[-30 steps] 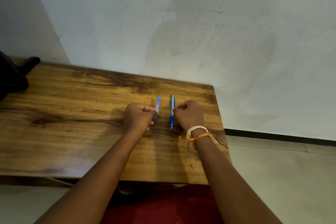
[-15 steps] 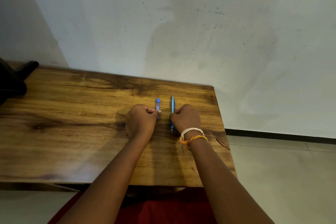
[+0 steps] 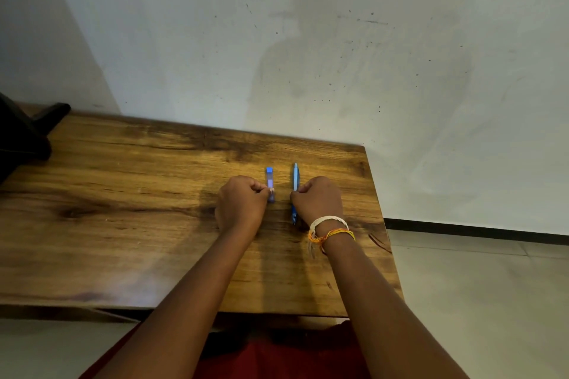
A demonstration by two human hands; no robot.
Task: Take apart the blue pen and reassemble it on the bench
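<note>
Both hands lie curled on the bench: the left hand (image 3: 241,204) pinches a short translucent purple-blue tube (image 3: 270,183), and the right hand (image 3: 318,201) pinches the slim blue plastic pen (image 3: 295,191). Pen and tube lie side by side, apart, pointing at the wall. The brown wood-grain bench (image 3: 123,224) stands against a scuffed pale grey wall (image 3: 338,40); pale floor tiles (image 3: 477,301) lie to the right.

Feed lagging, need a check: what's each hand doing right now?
Left hand: closed, fingertips pinching the clear blue-capped pen on the bench.
Right hand: closed, fingertips on the blue pen.
</note>
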